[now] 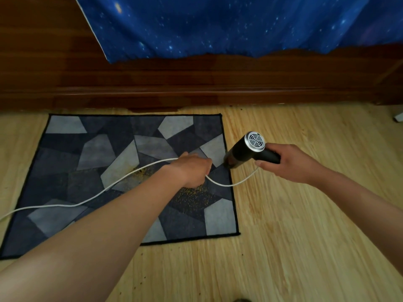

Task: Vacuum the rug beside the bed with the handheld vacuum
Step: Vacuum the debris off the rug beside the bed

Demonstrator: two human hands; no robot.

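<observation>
A white cord (87,199) crosses the rug (65,171) and runs over a patch of yellow crumbs (194,192). The left hand (192,168) closes its fingers round this cord. The right hand (290,162) grips the handle of the black handheld vacuum (244,153), whose nozzle touches the rug's right edge. The rug is flat, with grey and navy angular patches. It lies on the pale wood-grain floor (305,236) beside the dark wooden bed frame (196,83), which carries a blue starry sheet (218,25).

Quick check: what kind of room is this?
Most likely a bedroom: a dark wooden bed frame draped with a starry blue sheet, and a rug on the floor beside it.
</observation>
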